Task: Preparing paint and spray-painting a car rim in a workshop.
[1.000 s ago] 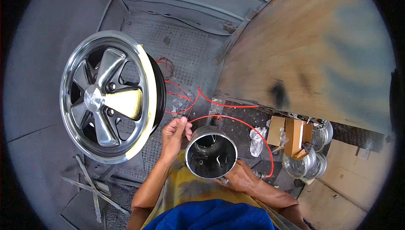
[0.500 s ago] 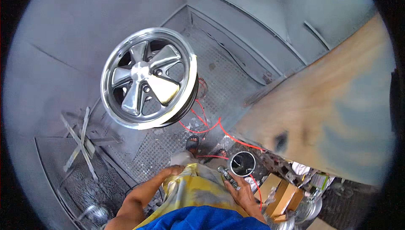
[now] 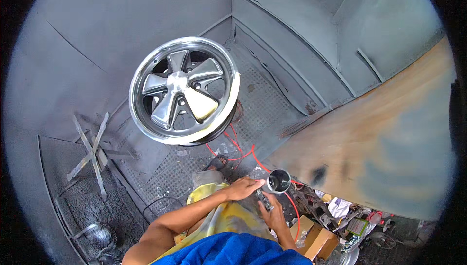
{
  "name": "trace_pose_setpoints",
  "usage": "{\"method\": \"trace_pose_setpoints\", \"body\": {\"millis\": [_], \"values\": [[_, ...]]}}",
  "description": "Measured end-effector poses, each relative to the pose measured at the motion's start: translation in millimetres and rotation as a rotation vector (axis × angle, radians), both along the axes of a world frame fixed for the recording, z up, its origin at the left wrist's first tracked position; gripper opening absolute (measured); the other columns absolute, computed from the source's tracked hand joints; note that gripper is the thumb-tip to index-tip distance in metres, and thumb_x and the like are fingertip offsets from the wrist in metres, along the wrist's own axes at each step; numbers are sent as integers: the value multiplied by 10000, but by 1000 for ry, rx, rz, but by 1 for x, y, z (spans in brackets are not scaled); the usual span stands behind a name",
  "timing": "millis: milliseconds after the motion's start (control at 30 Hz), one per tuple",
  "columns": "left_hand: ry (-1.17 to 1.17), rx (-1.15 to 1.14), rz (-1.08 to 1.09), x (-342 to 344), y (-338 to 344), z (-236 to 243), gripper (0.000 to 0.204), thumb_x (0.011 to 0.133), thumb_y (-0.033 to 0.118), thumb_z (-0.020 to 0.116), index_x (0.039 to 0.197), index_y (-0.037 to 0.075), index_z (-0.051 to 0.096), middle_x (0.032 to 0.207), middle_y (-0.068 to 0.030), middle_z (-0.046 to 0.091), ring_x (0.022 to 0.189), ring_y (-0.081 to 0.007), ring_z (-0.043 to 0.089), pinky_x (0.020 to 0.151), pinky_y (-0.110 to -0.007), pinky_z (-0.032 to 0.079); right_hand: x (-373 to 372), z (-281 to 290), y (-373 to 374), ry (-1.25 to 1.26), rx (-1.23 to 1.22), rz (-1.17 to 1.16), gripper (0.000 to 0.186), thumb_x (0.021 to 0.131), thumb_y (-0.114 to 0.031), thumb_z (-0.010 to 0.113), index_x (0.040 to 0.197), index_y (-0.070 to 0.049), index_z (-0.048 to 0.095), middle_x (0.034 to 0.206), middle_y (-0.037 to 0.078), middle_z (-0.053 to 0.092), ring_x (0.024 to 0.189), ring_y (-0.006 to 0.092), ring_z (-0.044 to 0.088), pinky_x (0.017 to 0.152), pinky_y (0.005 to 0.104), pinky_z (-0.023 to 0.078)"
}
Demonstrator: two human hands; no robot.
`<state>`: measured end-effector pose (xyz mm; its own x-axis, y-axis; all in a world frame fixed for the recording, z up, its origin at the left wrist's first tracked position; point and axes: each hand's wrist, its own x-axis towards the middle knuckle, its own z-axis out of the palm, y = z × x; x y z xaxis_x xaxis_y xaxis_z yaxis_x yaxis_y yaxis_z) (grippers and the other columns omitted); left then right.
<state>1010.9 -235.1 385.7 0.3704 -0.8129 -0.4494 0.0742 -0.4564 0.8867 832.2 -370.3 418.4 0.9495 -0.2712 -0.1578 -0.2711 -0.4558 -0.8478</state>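
Note:
My right hand (image 3: 273, 215) is closed around a metal spray gun (image 3: 264, 199), which carries a round, open-topped cup (image 3: 271, 185) with a dark inside. Reaching across from the left, my left hand (image 3: 243, 188) has its fingers stretched out, their tips at the cup's left side. I cannot tell how firmly they touch it. Beyond my hands a five-spoke wheel rim (image 3: 177, 81) is held up off the floor, face tilted toward me. Its metal is shiny, with a bright glare on its lower right. What supports it is mostly hidden.
A red hose (image 3: 295, 206) runs from near the gun over the floor grating (image 3: 170, 170). At left stands a crossed-strip stand (image 3: 91, 155). A stained board (image 3: 369, 133) slants in from the right, above a cardboard box (image 3: 318, 241) and clutter. Grey walls (image 3: 146, 7) enclose the far side.
My left hand has come from beside my left thigh over to the cup. The gun and cup have shifted slightly up and left. The view has turned a little.

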Motion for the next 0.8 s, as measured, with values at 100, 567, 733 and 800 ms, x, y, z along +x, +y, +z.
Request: {"method": "trace_pose_setpoints", "body": {"millis": [100, 567, 733, 800], "values": [[-148, 131, -185, 29, -21, -7, 923, 895, 838, 445, 1213, 18, 722, 1104, -250, 729, 1115, -398, 682, 1000, -456, 512, 22, -50, -3, -6, -48, -134, 341, 967, -141, 692, 1271, -18, 600, 1054, 170, 705, 940, 251, 687, 821, 393, 563], [-208, 256, -391, 108, -118, -60, 1000, 850, 822, 517, 1209, -95, 690, 1001, -251, 747, 1074, -400, 703, 1074, -615, 414, 141, -56, -14, 120, 366, -548, 276, 1079, -297, 539, 1096, -36, 626, 858, 65, 677, 632, 132, 623, 427, 265, 473], [-108, 244, -406, 125, -118, -34, 929, 857, 784, 537, 1204, -60, 709, 1054, -254, 738, 1032, -382, 716, 1043, -568, 450, 143, -79, -22, 45, 375, -636, 273, 1099, -291, 510, 1098, -34, 602, 821, 65, 670, 542, 123, 580, 416, 264, 446], [-170, 223, -327, 128, -117, -36, 905, 856, 769, 548, 1199, -51, 715, 1070, -258, 735, 1029, -376, 717, 1024, -546, 469, 149, -80, -21, 56, 348, -624, 280, 1104, -294, 495, 1081, -34, 598, 824, 64, 664, 559, 128, 589, 417, 268, 450]]}}
